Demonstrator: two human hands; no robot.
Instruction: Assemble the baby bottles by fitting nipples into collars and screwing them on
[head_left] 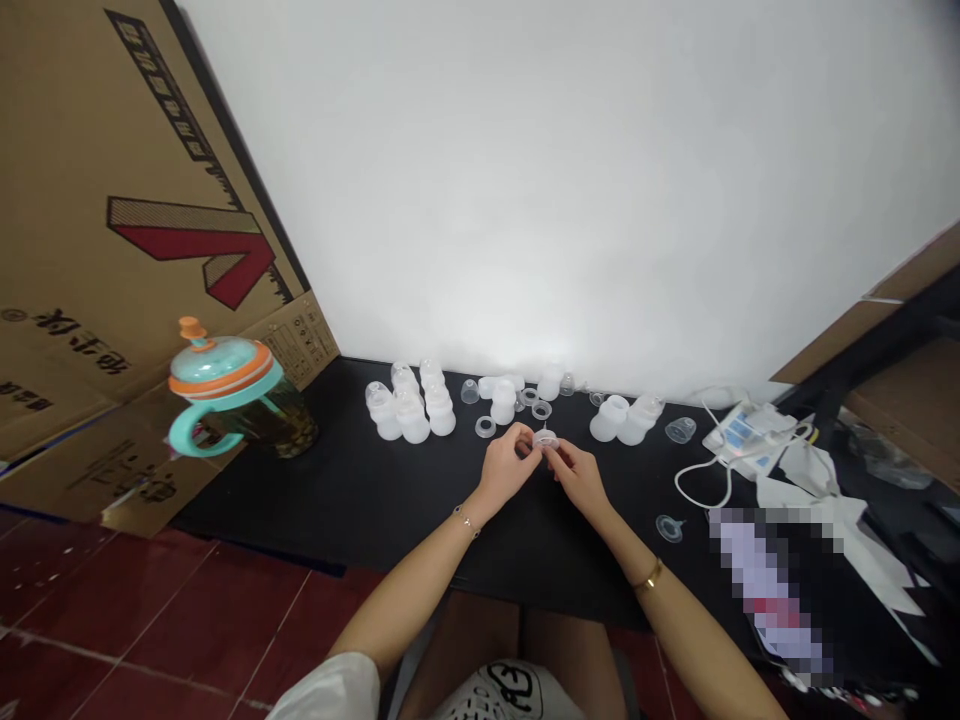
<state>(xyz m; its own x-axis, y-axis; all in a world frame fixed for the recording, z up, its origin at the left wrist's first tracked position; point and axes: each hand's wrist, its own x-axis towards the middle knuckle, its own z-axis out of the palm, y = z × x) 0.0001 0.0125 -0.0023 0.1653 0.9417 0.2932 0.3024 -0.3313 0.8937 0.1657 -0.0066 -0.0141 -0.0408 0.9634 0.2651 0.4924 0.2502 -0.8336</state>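
My left hand (507, 464) and my right hand (582, 482) meet over the middle of the black table. Between their fingertips is a white baby bottle collar ring (546, 438), with a clear pointed tip, likely a teat, sticking up from it. Both hands pinch its edge, one from each side. Just beyond the hands lie loose collar rings (541, 410) and an uncapped white bottle (503, 402). Another ring (486, 427) rests flat to the left. A clear silicone teat (670, 528) lies on the table to the right.
Several capped baby bottles (411, 415) stand back left, two more bottles (632, 420) back right. A large teal-handled jug (240, 400) stands far left by a cardboard box (90, 260). White cable (701, 468) and papers (817, 480) crowd the right side. A white wall closes the back.
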